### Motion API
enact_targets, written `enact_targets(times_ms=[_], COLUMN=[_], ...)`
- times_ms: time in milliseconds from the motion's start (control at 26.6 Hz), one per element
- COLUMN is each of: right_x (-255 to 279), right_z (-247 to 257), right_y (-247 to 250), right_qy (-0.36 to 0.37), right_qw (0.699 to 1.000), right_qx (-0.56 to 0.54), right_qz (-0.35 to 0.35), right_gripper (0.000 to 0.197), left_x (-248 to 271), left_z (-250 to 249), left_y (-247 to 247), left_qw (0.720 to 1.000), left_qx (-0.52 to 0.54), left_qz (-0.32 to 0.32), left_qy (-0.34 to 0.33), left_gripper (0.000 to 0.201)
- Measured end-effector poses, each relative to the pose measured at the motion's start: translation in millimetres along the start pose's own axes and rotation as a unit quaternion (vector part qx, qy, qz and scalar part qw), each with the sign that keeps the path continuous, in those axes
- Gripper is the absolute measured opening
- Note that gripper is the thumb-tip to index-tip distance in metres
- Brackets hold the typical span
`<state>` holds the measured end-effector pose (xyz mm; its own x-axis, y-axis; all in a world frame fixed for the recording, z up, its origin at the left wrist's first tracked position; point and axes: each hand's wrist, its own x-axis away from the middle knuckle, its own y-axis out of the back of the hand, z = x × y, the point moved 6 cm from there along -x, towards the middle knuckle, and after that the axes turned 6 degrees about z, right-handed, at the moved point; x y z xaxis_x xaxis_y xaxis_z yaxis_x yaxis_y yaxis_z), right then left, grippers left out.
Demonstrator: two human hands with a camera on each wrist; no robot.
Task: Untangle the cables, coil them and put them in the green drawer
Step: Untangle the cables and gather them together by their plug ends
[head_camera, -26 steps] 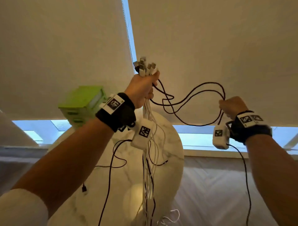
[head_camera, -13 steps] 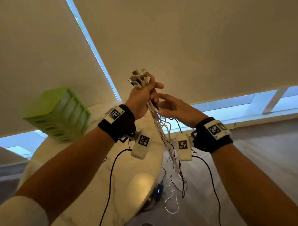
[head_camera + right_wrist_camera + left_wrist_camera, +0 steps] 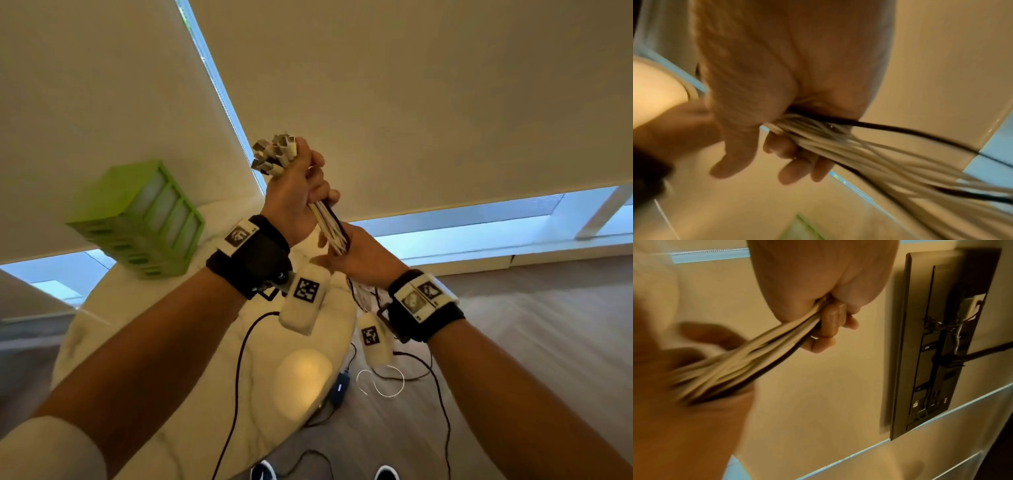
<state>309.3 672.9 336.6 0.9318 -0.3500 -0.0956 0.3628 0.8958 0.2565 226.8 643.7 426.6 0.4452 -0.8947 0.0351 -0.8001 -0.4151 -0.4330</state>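
Note:
My left hand (image 3: 297,192) is raised and grips a bundle of white and black cables (image 3: 330,228) in a fist. Their plug ends (image 3: 274,155) stick out above the fist. My right hand (image 3: 354,251) sits just below it, fingers curled round the same bundle (image 3: 849,146). In the left wrist view the cables (image 3: 756,356) run from my left fist (image 3: 828,316) down toward the blurred right hand. Loose ends hang under the right wrist to the floor (image 3: 380,380). The green drawer unit (image 3: 144,219) stands at the back left of the marble table (image 3: 164,394), drawers closed.
A black lead (image 3: 239,377) from my left wrist crosses the table. A blue device (image 3: 339,390) and more leads lie on the wooden floor beside the table edge. Pale blinds cover the windows behind. A dark wall panel (image 3: 931,353) hangs to the right.
My right hand came in from the far right, where it held black cable loops, to the bundle under my left hand. It now sits slightly lower on the bundle.

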Motion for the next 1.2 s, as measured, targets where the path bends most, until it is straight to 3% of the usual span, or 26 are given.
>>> enact_targets(times_ms=[151, 226, 452, 527, 602, 678, 753, 828, 904, 979, 1092, 1205], right_x=[12.1, 10.5, -9.3, -10.1, -15.6, -40.5, -75.7, -113.7, -144.7, -163.6, -180.9, -197.9], right_z=[-60.4, -69.5, -44.7, -40.3, -30.0, 1.8, 52.9, 96.2, 115.5, 116.5, 113.5, 113.6], right_y=[-17.5, -16.6, -38.3, -58.2, -69.2, -73.8, -86.5, -124.3, -185.3, -244.7, -301.1, -353.0], right_qy=[-0.123, -0.152, -0.141, -0.154, -0.166, -0.116, -0.026, 0.044, 0.060, 0.070, 0.102, 0.132], right_qw=[0.990, 0.983, 0.976, 0.964, 0.936, 0.951, 0.984, 0.991, 0.982, 0.962, 0.945, 0.927], right_qx=[0.060, 0.092, 0.133, 0.151, 0.211, 0.192, 0.107, 0.080, 0.115, 0.169, 0.220, 0.260], right_qz=[0.025, 0.048, 0.094, 0.156, 0.228, 0.212, 0.137, 0.099, 0.140, 0.200, 0.220, 0.238], right_gripper=[0.035, 0.036, 0.036, 0.031, 0.040, 0.055, 0.049, 0.045, 0.046, 0.035, 0.018, 0.028], left_x=[10.7, 19.5, 34.5, 45.3, 59.5, 74.7, 90.0, 103.1, 117.0, 131.8, 152.0, 169.0], left_z=[-27.1, -32.2, -50.4, -56.5, -53.2, -43.8, -32.1, -26.0, -21.1, -17.9, -12.6, -20.4], left_y=[29.0, 50.1, 113.1, 133.5, 155.7, 177.6, 194.9, 213.1, 234.6, 261.0, 307.5, 357.5], left_qw=[0.999, 0.998, 0.995, 0.994, 0.994, 0.994, 0.995, 0.995, 0.994, 0.994, 0.994, 0.991], left_qx=[0.025, 0.027, 0.044, 0.026, 0.014, 0.002, 0.012, 0.013, -0.007, -0.011, -0.003, -0.033], left_qz=[-0.038, -0.049, -0.084, -0.093, -0.104, -0.105, -0.099, -0.097, -0.107, -0.107, -0.105, -0.120], left_qy=[-0.028, -0.024, -0.024, -0.041, -0.042, -0.016, 0.010, 0.022, 0.025, 0.010, 0.018, 0.040], left_gripper=[0.047, 0.052, 0.051, 0.039, 0.035, 0.041, 0.046, 0.045, 0.036, 0.030, 0.032, 0.030])
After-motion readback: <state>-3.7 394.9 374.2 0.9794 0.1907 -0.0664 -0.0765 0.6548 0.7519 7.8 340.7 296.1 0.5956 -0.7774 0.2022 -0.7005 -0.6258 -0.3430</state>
